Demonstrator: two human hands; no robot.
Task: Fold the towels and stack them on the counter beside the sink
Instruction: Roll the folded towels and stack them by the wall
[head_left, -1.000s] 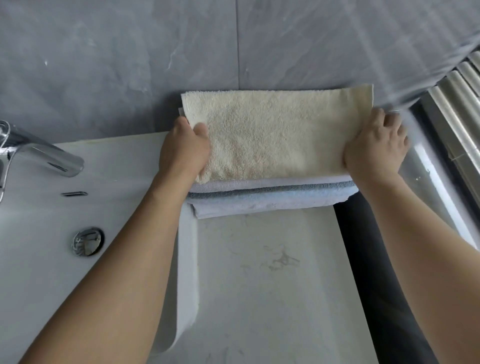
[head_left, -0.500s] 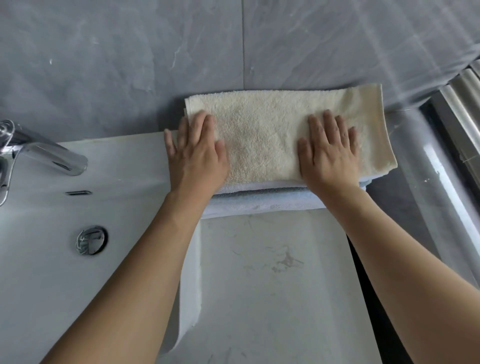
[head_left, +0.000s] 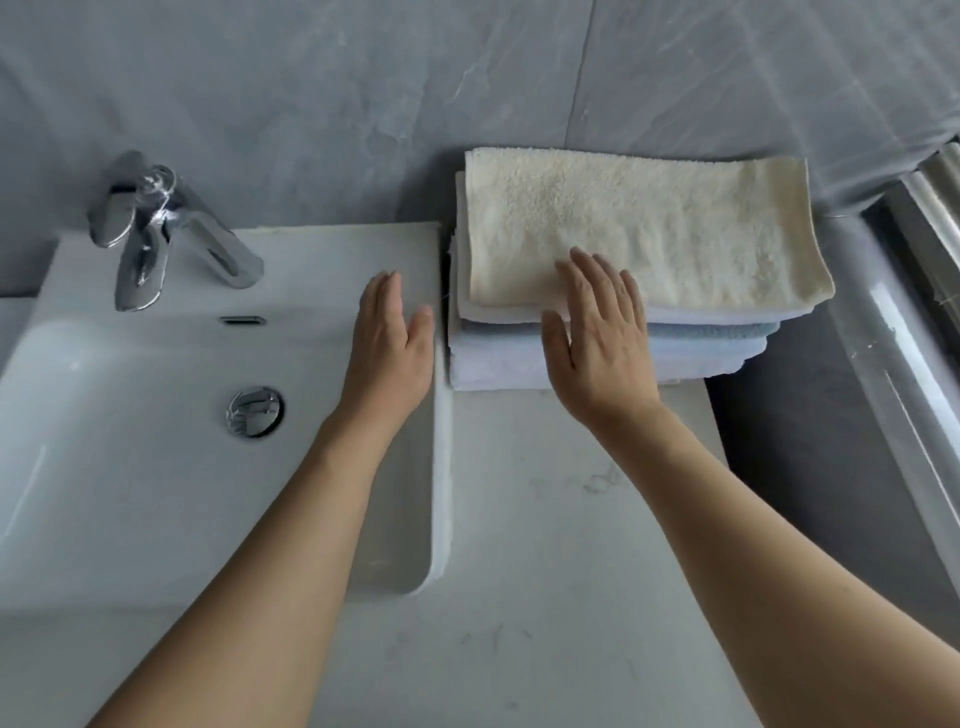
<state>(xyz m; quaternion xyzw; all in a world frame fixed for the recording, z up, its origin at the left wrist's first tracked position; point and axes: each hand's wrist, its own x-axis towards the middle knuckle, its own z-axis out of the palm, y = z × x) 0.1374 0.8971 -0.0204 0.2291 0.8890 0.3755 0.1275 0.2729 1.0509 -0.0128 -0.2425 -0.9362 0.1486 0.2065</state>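
A folded cream towel (head_left: 649, 228) lies on top of a stack of folded white and pale blue towels (head_left: 498, 358), on the counter (head_left: 545, 519) against the grey wall, just right of the sink (head_left: 156, 467). My right hand (head_left: 597, 343) is flat with straight fingers over the stack's front left part, fingertips on the cream towel. My left hand (head_left: 392, 343) is open with straight fingers over the sink's right rim, just left of the stack, holding nothing.
A chrome tap (head_left: 171, 228) stands at the back of the sink, with a chrome drain (head_left: 254, 410) in the basin. The counter ends at the right beside a dark gap (head_left: 779, 441) and a metal window frame (head_left: 893, 332).
Both hands have come back off the cream towel's top. The left hand moved left over the sink rim; the right moved to the stack's front left. The view pulled back and left.
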